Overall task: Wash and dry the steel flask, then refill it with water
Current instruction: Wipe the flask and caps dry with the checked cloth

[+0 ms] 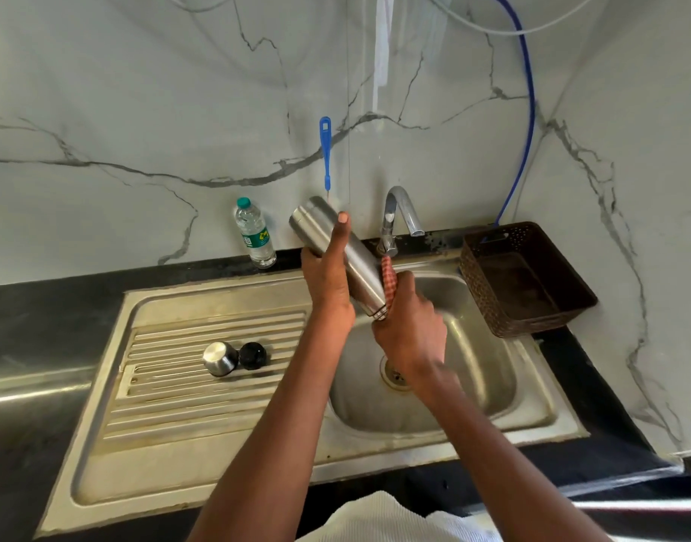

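The steel flask (338, 250) is held tilted above the sink (531, 389), its base up and to the left near the wall, its mouth end down and to the right over the basin; the left hand (328, 279) grips the flask round its upper body, thumb stretched along the steel with the thumbnail showing near the base, the other fingers wrapped behind; the right hand (410, 322) is curled round a red checked cloth (388, 281) and holds it pressed against the lower end of the flask, the cloth bunched between palm and steel and sticking up just above the knuckles; the right hand is slightly blurred, so the exact lie of its fingers cannot be told; the tap (398, 217) stands just behind the flask and cloth, its spout curving right; on the ribbed draining board (179, 369) left of the basin a steel cup lid (219, 358) lies on its side touching a black stopper (252, 356); a small plastic water bottle (254, 233) with a green cap stands upright on the dark counter against the marble wall, left of the flask; a blue bottle brush (326, 152) hangs on the wall above the flask; a brown perforated basket (525, 277) sits on the counter right of the sink, with a blue hose (529, 107) running down the wall behind it
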Tool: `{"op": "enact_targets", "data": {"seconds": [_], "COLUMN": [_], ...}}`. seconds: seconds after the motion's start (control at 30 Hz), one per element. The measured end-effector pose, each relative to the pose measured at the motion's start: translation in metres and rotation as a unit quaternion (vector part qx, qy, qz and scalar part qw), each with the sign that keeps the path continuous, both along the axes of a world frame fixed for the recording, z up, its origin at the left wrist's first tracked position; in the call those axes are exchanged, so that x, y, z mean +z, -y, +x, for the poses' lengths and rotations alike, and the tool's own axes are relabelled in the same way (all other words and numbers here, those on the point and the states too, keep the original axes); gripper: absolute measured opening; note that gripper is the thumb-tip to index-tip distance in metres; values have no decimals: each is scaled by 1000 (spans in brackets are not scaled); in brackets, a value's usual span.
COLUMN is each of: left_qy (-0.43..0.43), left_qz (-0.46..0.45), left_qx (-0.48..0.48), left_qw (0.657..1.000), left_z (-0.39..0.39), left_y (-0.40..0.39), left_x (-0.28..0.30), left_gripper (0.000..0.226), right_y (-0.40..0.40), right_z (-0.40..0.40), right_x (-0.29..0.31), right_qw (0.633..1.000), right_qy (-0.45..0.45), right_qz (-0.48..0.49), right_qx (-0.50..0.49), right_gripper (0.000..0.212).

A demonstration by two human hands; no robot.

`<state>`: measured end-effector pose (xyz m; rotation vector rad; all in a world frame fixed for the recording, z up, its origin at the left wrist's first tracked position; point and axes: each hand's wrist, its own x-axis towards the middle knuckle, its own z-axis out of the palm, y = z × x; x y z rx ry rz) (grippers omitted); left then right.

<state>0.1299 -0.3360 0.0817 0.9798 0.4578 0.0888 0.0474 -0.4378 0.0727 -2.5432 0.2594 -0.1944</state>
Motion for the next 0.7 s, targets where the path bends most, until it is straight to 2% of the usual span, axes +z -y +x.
{"op": "enact_targets", "data": {"seconds": [0.03,0.1,0.17,0.27,0.3,0.37,0.43,0.47,0.5,0.53,0.6,0.63,0.7], "left_qy": [-18,-25,7,60,67,54,5,-20,-31,-26,8,26,57], "left_qz": [-18,-38,-53,-79,-92,-75,-4,22,25,13,-16,-25,-52], "left_qx": [36,71,27,-93,-116,-114,-47,4,52,89,91,67,19], "left_qw": [999,996,998,991,987,989,999,1000,998,996,996,997,997], "left_z": [2,7,5,-1,-2,-1,-1,-2,-2,-1,0,0,-1], "left_y": [4,6,5,-8,-12,-15,-9,-4,1,3,2,0,-7], "left_x": [1,0,-2,-11,-13,-13,-9,-7,-6,-6,-10,-13,-17], "left_gripper": [69,72,73,64,62,67,69,65,62,59,54,53,61], "right_y": [-3,-4,2,17,19,15,4,-2,-6,-8,-2,4,17], "right_z": [-1,-2,0,4,4,3,1,-1,-2,-1,4,8,14], "right_x": [-3,-8,-5,3,3,1,-5,-7,-11,-14,-14,-12,-5], "right_qw": [999,1000,994,934,924,949,990,998,999,999,988,970,905], "right_qy": [21,15,-43,-124,-139,-127,-81,-55,-38,-37,-80,-103,-160], "right_qz": [-41,-16,101,327,345,284,117,35,-3,6,130,214,376], "right_qx": [4,13,14,74,86,62,16,7,4,7,26,49,117], "right_gripper": [48,51,58,64,64,63,56,51,49,52,68,74,70]}}
